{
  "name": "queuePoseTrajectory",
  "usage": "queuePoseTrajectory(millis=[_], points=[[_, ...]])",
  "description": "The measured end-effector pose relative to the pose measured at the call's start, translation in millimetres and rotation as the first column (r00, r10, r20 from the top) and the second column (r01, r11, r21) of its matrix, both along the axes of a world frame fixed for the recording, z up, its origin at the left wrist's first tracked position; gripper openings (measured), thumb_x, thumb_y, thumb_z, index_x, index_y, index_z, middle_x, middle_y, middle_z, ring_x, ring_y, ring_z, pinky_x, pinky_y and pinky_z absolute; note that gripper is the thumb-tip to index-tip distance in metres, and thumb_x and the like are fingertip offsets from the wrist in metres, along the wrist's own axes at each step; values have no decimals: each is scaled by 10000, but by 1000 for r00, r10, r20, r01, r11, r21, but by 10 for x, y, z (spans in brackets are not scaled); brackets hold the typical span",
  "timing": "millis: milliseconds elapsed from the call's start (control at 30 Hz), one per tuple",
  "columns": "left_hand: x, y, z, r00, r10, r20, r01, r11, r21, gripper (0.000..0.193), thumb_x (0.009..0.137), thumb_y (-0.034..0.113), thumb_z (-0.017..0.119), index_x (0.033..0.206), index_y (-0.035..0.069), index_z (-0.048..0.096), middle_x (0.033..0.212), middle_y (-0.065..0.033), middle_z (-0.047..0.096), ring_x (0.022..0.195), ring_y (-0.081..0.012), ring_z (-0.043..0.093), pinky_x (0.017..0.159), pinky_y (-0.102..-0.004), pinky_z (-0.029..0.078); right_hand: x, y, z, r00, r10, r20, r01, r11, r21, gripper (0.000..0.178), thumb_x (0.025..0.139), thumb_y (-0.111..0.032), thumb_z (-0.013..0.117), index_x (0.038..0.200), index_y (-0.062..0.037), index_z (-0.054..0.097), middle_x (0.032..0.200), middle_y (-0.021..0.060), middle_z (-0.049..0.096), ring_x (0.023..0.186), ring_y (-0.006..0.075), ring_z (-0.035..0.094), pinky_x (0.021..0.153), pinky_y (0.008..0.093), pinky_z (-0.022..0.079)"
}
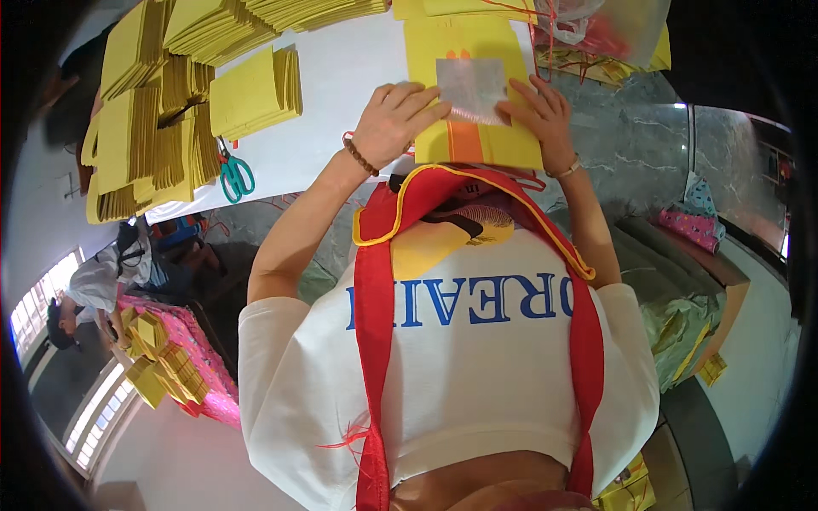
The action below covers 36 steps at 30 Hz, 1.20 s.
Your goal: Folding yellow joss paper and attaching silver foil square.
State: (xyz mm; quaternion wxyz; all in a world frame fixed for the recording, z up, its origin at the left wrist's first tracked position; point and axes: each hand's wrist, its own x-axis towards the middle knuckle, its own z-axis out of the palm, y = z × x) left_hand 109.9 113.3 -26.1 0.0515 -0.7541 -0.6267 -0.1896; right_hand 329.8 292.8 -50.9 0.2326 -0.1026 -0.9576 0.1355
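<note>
A square silvery sheet (471,88) lies on a stack of yellow paper (430,51) with an orange band down its middle, at the near edge of the table. My left hand (394,119) rests at the sheet's left side, fingers stretched over the yellow paper and thumb at the sheet's edge. On the opposite side my right hand (545,119) has its fingers spread and its thumb touching the sheet's right edge. Both hands look open, pressing rather than gripping.
Several yellow paper stacks (256,92) cover the white table's (341,64) left part. Green-handled scissors (236,177) lie near its front edge. A clear plastic bag (622,30) is at the far right. Another person (98,281) works at a pink-covered table (217,375) on the left.
</note>
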Motion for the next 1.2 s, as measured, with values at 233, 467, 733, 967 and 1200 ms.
queuePoseTrajectory(millis=[233,467,733,967,1200], points=[[136,-196,-148,941,34,336,-22,999,-40,237,751,140,557,982,110,599,928,-52,615,848,-214,565,728,-323,438,92,-102,186,943,276,187,-169,880,-444,289,750,-210,604,1037,-176,612,1141,29,581,1139,186,486,938,390,282],[61,90,-221,515,604,608,-270,788,-554,314,854,363,523,929,72,618,592,-114,572,556,-289,558,532,-382,433,-113,-163,-253,965,-251,76,195,492,-848,395,776,-232,640,1118,-63,538,903,88,633,773,189,604,658,288,441],[34,243,-304,281,686,671,-279,727,-627,280,866,275,552,940,12,613,599,-6,550,514,-56,453,483,-229,371,-281,-149,-171,905,-417,84,292,466,-835,503,747,-224,680,1202,-96,509,889,67,622,752,145,561,694,268,447],[-13,291,-486,174,665,726,-273,741,-613,330,825,299,565,1003,22,582,733,-98,638,615,-183,585,560,-320,443,-344,-161,-296,866,-489,106,358,457,-814,425,747,-233,671,1145,-128,565,895,88,618,756,177,563,691,281,443],[-15,289,-392,-155,549,822,-244,785,-570,323,790,206,633,1026,16,520,740,-80,614,568,-159,538,523,-289,427,-367,-169,-273,863,-491,119,395,508,-765,408,781,-122,655,1163,-41,537,1004,82,615,870,121,576,739,241,458]])
